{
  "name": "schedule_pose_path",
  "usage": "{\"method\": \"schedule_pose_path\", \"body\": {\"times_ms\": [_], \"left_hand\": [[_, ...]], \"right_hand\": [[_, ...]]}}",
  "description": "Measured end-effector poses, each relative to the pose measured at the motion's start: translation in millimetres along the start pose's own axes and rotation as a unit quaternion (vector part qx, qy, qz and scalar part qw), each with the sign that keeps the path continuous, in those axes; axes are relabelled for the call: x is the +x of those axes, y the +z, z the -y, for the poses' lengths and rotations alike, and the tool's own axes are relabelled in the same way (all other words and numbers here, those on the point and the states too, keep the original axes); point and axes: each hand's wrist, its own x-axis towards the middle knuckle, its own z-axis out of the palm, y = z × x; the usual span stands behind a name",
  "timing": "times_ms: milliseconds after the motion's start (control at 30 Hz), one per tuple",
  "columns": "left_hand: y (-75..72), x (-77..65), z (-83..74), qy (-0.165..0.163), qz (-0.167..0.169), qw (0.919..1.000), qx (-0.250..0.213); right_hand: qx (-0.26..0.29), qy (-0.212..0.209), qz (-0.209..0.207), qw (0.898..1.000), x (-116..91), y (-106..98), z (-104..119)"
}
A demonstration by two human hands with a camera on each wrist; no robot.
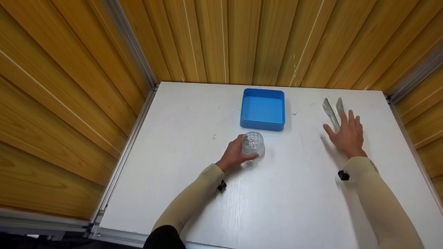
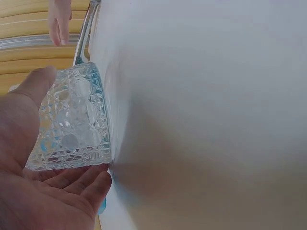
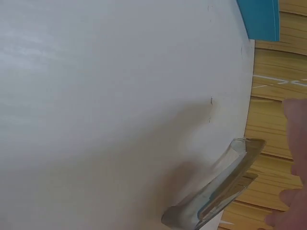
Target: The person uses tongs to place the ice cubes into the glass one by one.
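Near the middle of the white table, my left hand holds a clear cut-pattern glass. The left wrist view shows the thumb along one side of the glass and the other fingers around its opposite side. At the right, my right hand is spread over the handle ends of two pale grey knives, which lie side by side with their blades toward the back. In the right wrist view the knives sit below the hand, only partly visible at the edge.
A blue square tray stands behind the glass, toward the table's back edge. Wood-panelled walls rise at the back and sides, with metal rails along the table edge.
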Motion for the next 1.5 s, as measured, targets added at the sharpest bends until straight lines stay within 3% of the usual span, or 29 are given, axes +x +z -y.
{"method": "schedule_pose_path", "body": {"times_ms": [233, 467, 800, 1233, 1500], "left_hand": [[-23.0, -6.8, 15.9, -0.022, -0.034, 0.999, -0.018], [-53.0, -8.6, 37.5, -0.04, -0.1, 0.9939, -0.024], [-92.8, 13.4, 64.8, -0.088, -0.189, 0.9776, -0.027], [-119.9, 54.9, 78.7, -0.168, -0.184, 0.968, -0.033], [-127.8, 59.5, 96.0, -0.196, -0.207, 0.9583, -0.02]], "right_hand": [[-0.006, -0.067, -0.004, 0.998, -7, 3, 6], [-0.001, -0.073, 0.002, 0.997, -20, 6, 10], [-0.011, -0.088, -0.006, 0.996, -40, 5, 11], [-0.024, -0.083, -0.011, 0.996, -58, 6, 10], [-0.032, -0.097, -0.003, 0.995, -50, 18, 12]]}}
